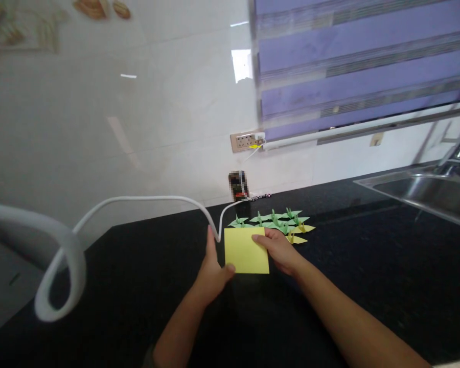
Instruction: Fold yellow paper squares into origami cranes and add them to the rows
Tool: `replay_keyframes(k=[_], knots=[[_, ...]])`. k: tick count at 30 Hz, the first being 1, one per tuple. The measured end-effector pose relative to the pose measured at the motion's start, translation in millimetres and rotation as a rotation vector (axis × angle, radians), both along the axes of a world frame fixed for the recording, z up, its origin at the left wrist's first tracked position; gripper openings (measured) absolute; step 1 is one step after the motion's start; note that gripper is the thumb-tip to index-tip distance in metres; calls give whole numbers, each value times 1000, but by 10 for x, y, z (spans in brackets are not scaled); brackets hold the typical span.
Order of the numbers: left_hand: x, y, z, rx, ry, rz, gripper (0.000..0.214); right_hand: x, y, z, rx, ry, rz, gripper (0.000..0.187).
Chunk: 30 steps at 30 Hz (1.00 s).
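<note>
A square sheet of yellow paper (246, 253) is held flat above the dark counter, its face toward me. My left hand (213, 268) has its thumb on the lower left corner, with a finger pointing up beside the left edge. On the upper right edge, my right hand (279, 249) pinches the sheet, thumb in front and the other fingers behind. Just beyond the paper stand several green folded paper cranes (276, 221) in rows. Yellow paper cranes (301, 228) sit at their right end, and the sheet hides part of the group.
A white cable (149, 198) loops in from the left and runs to a pixelated object (238, 185) against the wall. At the right is a metal sink (440, 191) set in the black counter (368, 286). A wall socket (247, 141) holds a white plug.
</note>
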<state>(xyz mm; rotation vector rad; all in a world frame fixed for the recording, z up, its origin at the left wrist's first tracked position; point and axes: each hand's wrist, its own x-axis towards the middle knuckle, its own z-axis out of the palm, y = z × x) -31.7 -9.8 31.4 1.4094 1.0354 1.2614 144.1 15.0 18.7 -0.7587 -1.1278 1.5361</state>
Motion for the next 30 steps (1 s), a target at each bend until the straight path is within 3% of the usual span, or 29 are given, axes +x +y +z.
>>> replay_keyframes(k=[1, 4, 6, 9, 12, 15, 17, 21, 27, 30], knots=[[-8, 29, 23, -37, -117, 32, 82, -1, -13, 11, -1, 0, 15, 27], [24, 47, 57, -333, -299, -261, 51, -32, -44, 10, 20, -27, 53, 30], [60, 20, 48, -449, -380, -347, 42, -58, -40, -13, 45, -50, 77, 30], [67, -6, 25, -447, -508, -272, 36, -64, -11, -39, 152, -130, -72, 34], [4, 19, 14, -461, -573, -167, 38, -21, -25, 3, 443, -316, -271, 36], [-67, 49, 1, -526, -581, -161, 42, 20, -99, 90, 777, -551, -209, 39], [-90, 49, -10, -532, -577, -197, 43, 26, -141, 127, 872, -647, -153, 27], [-82, 29, -34, -470, -502, -184, 39, 20, -124, 102, 821, -652, -152, 8], [-41, 42, -114, -408, -438, -146, 42, 29, -59, 32, 759, -602, -94, 23], [-32, 40, -155, -411, -415, -169, 43, -25, -33, -24, 547, -493, -162, 34]])
